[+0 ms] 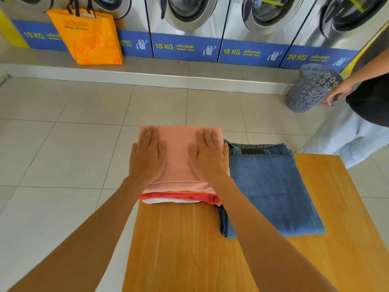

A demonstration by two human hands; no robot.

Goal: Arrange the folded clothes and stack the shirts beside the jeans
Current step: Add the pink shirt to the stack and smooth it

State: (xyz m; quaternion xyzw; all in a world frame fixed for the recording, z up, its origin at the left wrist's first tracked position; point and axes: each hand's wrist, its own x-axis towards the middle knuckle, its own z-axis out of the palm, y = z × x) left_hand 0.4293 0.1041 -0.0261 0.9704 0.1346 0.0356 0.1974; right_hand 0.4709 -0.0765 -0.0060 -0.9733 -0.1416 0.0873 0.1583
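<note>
On tabletop, shirts are pressed flat by L hand & R hand, fingers spread, nothing gripped. Stack is kept square, edge touching jeans.

I see bright, even daylight, soft shadows under my forearms, glare on the washer doors, and wide-angle bending at the edges.
</note>
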